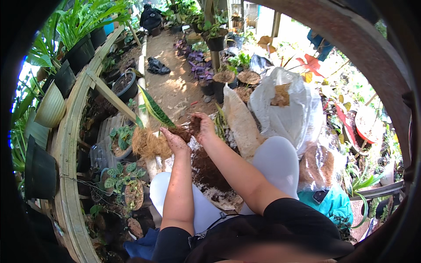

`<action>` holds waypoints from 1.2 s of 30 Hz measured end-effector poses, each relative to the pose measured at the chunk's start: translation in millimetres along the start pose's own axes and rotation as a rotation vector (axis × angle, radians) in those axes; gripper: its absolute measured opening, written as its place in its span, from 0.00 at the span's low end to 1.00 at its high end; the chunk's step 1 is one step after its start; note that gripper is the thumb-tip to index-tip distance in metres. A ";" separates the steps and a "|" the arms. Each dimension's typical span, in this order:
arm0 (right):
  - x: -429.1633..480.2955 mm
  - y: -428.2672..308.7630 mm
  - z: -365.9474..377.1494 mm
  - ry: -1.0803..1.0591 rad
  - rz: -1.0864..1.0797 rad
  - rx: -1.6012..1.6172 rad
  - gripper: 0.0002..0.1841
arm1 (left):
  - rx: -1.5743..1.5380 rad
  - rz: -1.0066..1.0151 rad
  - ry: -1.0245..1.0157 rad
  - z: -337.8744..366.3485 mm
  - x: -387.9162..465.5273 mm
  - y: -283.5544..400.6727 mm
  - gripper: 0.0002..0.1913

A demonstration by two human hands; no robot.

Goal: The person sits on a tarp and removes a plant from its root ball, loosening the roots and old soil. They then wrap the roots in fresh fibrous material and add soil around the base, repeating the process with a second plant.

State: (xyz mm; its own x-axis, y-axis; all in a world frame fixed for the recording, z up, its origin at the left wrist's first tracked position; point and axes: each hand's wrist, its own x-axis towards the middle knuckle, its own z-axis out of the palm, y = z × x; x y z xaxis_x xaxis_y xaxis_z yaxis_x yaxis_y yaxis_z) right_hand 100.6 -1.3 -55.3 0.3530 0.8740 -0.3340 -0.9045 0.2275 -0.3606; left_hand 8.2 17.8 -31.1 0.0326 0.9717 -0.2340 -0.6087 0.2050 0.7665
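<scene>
A snake plant [156, 110] with yellow-edged green leaves leans up and to the left from a dark, soil-covered base [183, 132]. My left hand [176, 142], smeared with soil, cradles that base from below. Just to its right, my right hand [204, 126] curls around a dark clump of soil [194, 124]; its fingertips are partly hidden. Below both hands, between my knees, a heap of dark soil [209, 167] lies on a soiled white sheet [218, 194]. A bundle of brown coir fibre [148, 143] sits left of my left hand.
Open white sacks [279, 115] stand at front right, beside a clear plastic bag of brown material [317, 166]. A phone-like dark object [319, 196] rests on turquoise cloth [335, 202]. A wooden bench rail [67, 154] and potted plants [123, 141] line the left. Black plastic [158, 65] lies on the dirt path.
</scene>
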 end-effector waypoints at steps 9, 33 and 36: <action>-41.3 39.8 3.3 0.083 -0.848 -1.290 0.09 | -0.085 -0.115 -0.208 -18.8 -12.3 -25.4 0.24; -20.4 -11.5 -4.7 -0.038 -0.478 -0.879 0.31 | -0.048 -0.039 -0.330 21.9 -45.5 -41.2 0.29; -34.2 -9.3 -2.5 -0.172 -0.439 -0.657 0.29 | -0.078 0.024 -0.397 13.9 -39.2 -49.0 0.30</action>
State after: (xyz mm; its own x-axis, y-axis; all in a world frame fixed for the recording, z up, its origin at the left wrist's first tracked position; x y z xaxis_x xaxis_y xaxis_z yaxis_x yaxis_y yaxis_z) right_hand 97.6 -34.4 -42.7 0.5528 0.8298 0.0762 -0.3478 0.3129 -0.8838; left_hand 47.8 -28.6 -51.1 0.3118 0.9491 0.0439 -0.6705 0.1871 0.7179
